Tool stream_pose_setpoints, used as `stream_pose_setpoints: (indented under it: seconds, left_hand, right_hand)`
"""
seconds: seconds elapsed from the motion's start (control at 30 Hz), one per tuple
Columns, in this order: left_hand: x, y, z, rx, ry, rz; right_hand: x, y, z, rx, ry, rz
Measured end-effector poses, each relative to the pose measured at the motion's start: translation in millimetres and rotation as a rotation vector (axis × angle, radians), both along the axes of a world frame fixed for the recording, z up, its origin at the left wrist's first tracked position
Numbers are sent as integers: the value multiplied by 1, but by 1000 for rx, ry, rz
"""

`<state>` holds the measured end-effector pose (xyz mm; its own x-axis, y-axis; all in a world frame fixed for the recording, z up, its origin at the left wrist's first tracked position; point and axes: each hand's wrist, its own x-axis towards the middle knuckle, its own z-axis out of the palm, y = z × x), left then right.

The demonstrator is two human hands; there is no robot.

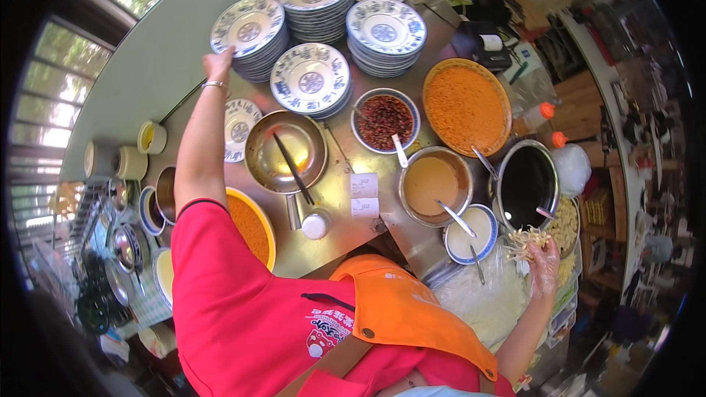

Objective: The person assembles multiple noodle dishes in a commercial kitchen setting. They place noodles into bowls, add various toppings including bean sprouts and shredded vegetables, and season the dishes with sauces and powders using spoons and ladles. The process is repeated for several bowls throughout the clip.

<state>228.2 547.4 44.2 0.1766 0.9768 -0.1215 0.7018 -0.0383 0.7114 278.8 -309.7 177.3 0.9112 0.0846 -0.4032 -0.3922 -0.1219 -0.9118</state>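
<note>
1. Holds a loose bunch of pale sprouts (525, 241) in the right grip (545, 262), clamped on the lower strands, with ends sticking out freely above.
2. Hangs with that bunch just beside a pot (557, 192) of dark liquid, near a small blue-rimmed bowl (450, 248) and next to a heap of similar strands (565, 222).
3. Bears, on the metal tabletop (334, 239), a white-lidded jar (316, 225), a paper slip (364, 195) and a pan (263, 151) with dark chopsticks (293, 169) laid across.
4. Includes, farther out, red chilli (384, 122) in a bowl and a wide basin of orange sauce (467, 106).
5. Touches, with the left grip (217, 66), the near rim of the top plate (248, 29) on a far stack; impossible to say from here whether clamped on it or merely resting.
6. Shows more blue-and-white plates (312, 81) piled alongside.
</note>
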Motion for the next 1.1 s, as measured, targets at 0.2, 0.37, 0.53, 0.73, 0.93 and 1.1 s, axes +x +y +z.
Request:
stream_pose_setpoints:
  seconds: [0.2,0.37,0.53,0.73,0.93,1.1]
  left_hand:
    - [15,32,-5,-237,-300,85]
    - [11,21,45,-244,-503,70]
    - [6,-10,114,391,81,-189]
    - [-41,0,146,733,-5,-440]
    - [-43,-249,103,-747,-690,-636]
    - [-45,-518,31,-1229,-564,-743]
  right_hand:
    - [-19,-21,-3,16,39,-101]
    - [-28,-36,-14,35,15,-151]
    - [-33,-47,-19,-8,-10,-140]
    - [-33,-52,-10,-32,-15,-108]
    - [-26,-43,11,78,-118,0]
    - [-31,-32,1,208,-125,283]
